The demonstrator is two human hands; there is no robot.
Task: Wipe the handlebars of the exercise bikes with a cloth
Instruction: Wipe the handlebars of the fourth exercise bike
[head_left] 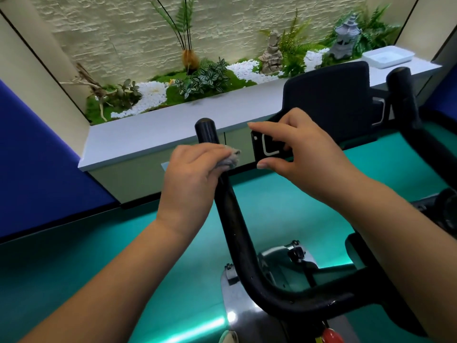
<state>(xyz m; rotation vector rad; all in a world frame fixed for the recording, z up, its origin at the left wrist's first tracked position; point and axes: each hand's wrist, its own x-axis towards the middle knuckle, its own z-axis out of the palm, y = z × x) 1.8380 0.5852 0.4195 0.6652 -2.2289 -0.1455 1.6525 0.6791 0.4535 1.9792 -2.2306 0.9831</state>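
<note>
We grip the left handlebar [228, 209] of the exercise bike with our left hand [191, 174], fingers curled round the bar just below its rounded end cap, which pokes up at twelve o'clock from the knuckles. A grey cloth [228, 160] is bunched between those fingers and the bar; only a crumpled tuft shows, sticking out at three o'clock from the hand. Below the hand the black bar runs down toward six o'clock and bends right into the crossbar low in the view.

Our right hand [300, 147] hovers at three o'clock from the left one, near it but apart. Its fingers are partly spread and loosely bent, with the forefinger reaching toward nine o'clock and the thumb below it, leaving a gap between them. It holds nothing that we can see. Behind it sits the bike's black console [326, 100], and we cannot tell whether the fingertips touch its lower edge.

The right handlebar [401, 95] stands upright at two o'clock from the right hand, well apart from both hands.

Beyond the bike, toward twelve o'clock, a pale ledge [158, 129] runs across, backed by a bed of plants [205, 78], white pebbles [150, 92] and small stone ornaments. A white tray [388, 56] rests on the ledge at the far right. The floor [74, 256] under us is green.
</note>
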